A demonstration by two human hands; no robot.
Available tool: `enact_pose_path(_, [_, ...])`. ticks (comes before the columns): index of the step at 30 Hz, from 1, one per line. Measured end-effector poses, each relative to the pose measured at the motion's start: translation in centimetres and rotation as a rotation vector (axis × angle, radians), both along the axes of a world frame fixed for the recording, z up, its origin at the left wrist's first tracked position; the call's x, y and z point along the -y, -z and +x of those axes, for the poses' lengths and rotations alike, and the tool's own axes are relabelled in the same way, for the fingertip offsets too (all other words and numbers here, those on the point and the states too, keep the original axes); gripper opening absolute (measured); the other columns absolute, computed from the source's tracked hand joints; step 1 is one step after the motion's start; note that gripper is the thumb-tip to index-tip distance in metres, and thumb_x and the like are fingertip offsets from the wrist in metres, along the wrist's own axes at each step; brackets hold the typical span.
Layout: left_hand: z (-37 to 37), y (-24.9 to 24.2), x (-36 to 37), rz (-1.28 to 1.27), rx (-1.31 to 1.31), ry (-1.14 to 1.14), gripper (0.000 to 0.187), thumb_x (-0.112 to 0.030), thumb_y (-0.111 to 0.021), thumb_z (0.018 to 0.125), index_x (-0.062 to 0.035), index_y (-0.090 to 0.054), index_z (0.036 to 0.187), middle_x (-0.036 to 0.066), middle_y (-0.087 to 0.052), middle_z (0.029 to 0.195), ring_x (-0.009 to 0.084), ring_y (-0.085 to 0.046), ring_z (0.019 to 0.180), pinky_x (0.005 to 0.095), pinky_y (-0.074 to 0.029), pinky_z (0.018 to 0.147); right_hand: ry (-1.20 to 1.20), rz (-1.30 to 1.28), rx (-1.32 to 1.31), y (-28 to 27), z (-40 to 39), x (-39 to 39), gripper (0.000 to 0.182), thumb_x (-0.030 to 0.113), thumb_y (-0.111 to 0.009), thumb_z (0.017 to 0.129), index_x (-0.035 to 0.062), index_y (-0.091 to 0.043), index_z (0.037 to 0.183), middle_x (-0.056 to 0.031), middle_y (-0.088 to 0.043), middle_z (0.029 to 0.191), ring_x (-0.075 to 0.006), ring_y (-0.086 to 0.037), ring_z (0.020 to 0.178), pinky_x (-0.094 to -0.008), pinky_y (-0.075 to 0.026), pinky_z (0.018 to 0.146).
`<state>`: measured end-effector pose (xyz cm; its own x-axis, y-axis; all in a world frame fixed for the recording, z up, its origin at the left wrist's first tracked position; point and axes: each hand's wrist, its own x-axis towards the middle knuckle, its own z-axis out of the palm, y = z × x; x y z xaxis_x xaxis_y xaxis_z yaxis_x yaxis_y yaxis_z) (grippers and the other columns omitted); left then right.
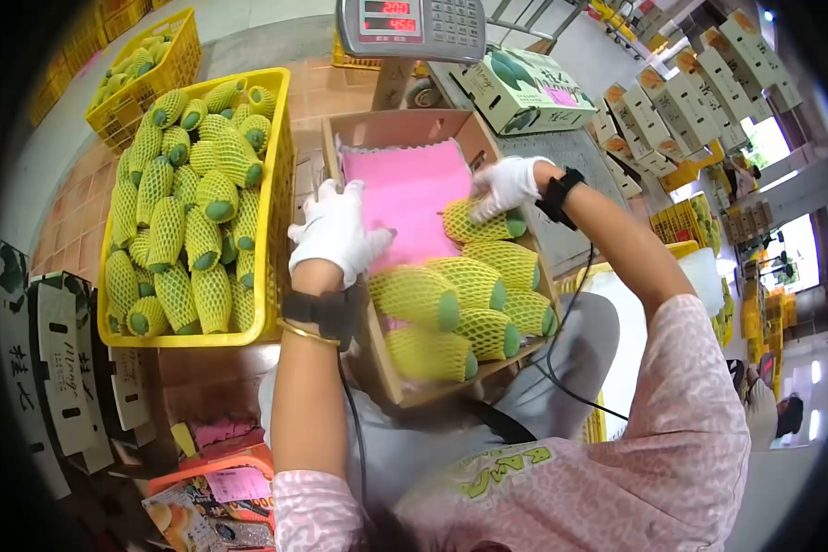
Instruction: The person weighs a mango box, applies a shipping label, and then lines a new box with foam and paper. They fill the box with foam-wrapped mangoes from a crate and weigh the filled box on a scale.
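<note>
Open box (pixel 386 131) directly ahead of the person; approx far half shows bare pink pad (pixel 409 184), 7 netted fruit (pixel 465 281) in view, near half + along R wall. Green ends poke out of yellow sleeves, mostly twd box's R wall. Two fruit at box's near-L corner slightly blurred.

R hand (pixel 513 187), white glove: over box's R wall, fingers curled down onto topmost fruit (pixel 489 230), the one farthest up that wall. Contact looks clear; can't tell if it's a firm grip or just resting.

L hand (pixel 331 230), also gloved: at box's L wall, fingers spread wide, thumb side out over the pad. Nothing visibly held; can't tell if it touches the wall. Black band on each wrist, w/ cables.

Surroundings, all rel. to box: yellow crate (pixel 272 276) just L, heaped w/ same netted fruit; 2nd crate (pixel 180 78) beyond that, far L, also w/ fruit. Scale display (pixel 412 26) past far end, red digits lit. Closed printed box (pixel 524 87) off far-R corner, pink label on lid. Upright cartons (pixel 74 368) well L, near side; orange bin (pixel 170 480) near-L w/ printed papers. More cartons (pixel 690 101) stacked far R.
</note>
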<state>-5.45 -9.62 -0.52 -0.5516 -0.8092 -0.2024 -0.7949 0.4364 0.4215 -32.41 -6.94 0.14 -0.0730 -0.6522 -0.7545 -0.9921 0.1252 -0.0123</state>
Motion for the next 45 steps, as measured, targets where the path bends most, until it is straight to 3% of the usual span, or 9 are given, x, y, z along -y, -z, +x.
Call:
enact_pose_path(3, [-0.7,2.3,1.0,0.056,-0.142,-0.020,0.076,-0.023,-0.068,0.071,-0.0046,-0.030,0.134,0.032,-0.029,0.131,0.0398,-0.053,0.103,0.0362,-0.042,0.091,-0.144,-0.110,-0.111,2.0,0.7,0.6,0.077,0.054,-0.070,0.064,0.0132,-0.047,0.125,-0.0109,-0.062,0.107,-0.0290,-0.059,0.098,-0.0340,-0.046,0.084])
enact_pose_path(8, [-1.2,3.5,2.8,0.244,0.043,-0.051,0.068,-0.008,-0.047,0.077,-0.0097,-0.021,0.139,0.025,-0.053,0.115,0.0343,-0.053,0.107,0.0396,-0.042,0.090,-0.104,-0.079,0.039,4.0,1.5,-0.1,0.071,0.047,-0.068,0.063,0.0123,-0.048,0.122,-0.0167,-0.060,0.107,-0.0313,-0.057,0.098,-0.0355,-0.046,0.083])
enact_pose_path(17, [1.6,1.4,2.7,0.386,-0.123,-0.010,0.070,-0.029,-0.054,0.077,-0.0057,-0.026,0.136,0.024,-0.042,0.129,0.0365,-0.044,0.116,0.0378,-0.036,0.098,-0.233,-0.304,0.110,5.0,1.5,-1.5,0.051,0.034,-0.068,0.068,0.0034,-0.048,0.103,-0.0236,-0.057,0.096,-0.0402,-0.055,0.090,-0.0443,-0.045,0.076])
enact_pose_path(22, [8.4,3.5,4.4,-0.126,-0.523,-0.522,0.052,-0.025,-0.060,0.076,-0.0023,-0.047,0.121,0.024,-0.054,0.112,0.0372,-0.052,0.104,0.0403,-0.042,0.088,-0.153,-0.262,0.026,4.1,2.8,-1.8,0.067,0.041,-0.072,0.063,0.0076,-0.048,0.116,-0.0216,-0.058,0.105,-0.0351,-0.056,0.099,-0.0389,-0.044,0.085])
enact_pose_path(26, [16.1,4.4,5.5,-0.351,-0.271,-1.005,0.045,-0.029,-0.065,0.066,-0.0043,-0.056,0.102,0.022,-0.052,0.110,0.0373,-0.050,0.102,0.0427,-0.043,0.085,-0.026,-0.249,0.114,3.6,2.2,-1.7,0.082,0.050,-0.075,0.059,0.0081,-0.046,0.122,-0.0189,-0.057,0.111,-0.0306,-0.055,0.105,-0.0357,-0.043,0.089])
enact_pose_path(28, [19.9,7.4,5.3,-0.801,0.207,-0.991,0.061,-0.034,-0.068,0.065,-0.0051,-0.050,0.116,0.021,-0.047,0.118,0.0357,-0.040,0.114,0.0441,-0.038,0.093,-0.011,-0.415,0.350,7.2,-2.3,-0.8,0.072,0.047,-0.068,0.070,0.0045,-0.046,0.123,-0.0175,-0.055,0.117,-0.0295,-0.052,0.110,-0.0344,-0.042,0.092])
enact_pose_path(33, [25.9,10.8,6.6,-0.271,0.028,-1.076,0.081,-0.030,-0.076,0.062,-0.0049,-0.038,0.129,0.018,-0.038,0.134,0.0307,-0.032,0.126,0.0391,-0.029,0.104,0.299,-0.631,0.286,-1.0,-2.5,-0.3,0.057,0.041,-0.062,0.078,0.0040,-0.050,0.120,-0.0149,-0.056,0.115,-0.0239,-0.053,0.106,-0.0308,-0.040,0.092])
enact_pose_path(37, [26.7,13.4,7.9,-0.360,-0.050,-1.206,0.074,-0.018,-0.074,0.064,-0.0156,-0.040,0.130,0.017,-0.040,0.129,0.0309,-0.041,0.118,0.0389,-0.038,0.097,0.307,-0.542,0.150,-4.3,-1.7,-1.0,0.056,0.044,-0.062,0.075,0.0054,-0.055,0.115,-0.0135,-0.057,0.115,-0.0242,-0.054,0.107,-0.0302,-0.039,0.093])
enact_pose_path(45, [26.1,12.9,7.4,-0.247,-0.014,-1.356,0.064,-0.011,-0.066,0.067,-0.0253,-0.047,0.126,0.016,-0.056,0.107,0.0302,-0.059,0.090,0.0396,-0.048,0.078,-0.020,-0.310,0.009,2.7,0.7,-1.2,0.076,0.046,-0.072,0.060,0.0054,-0.050,0.121,-0.0180,-0.057,0.113,-0.0303,-0.056,0.102,-0.0343,-0.045,0.086])
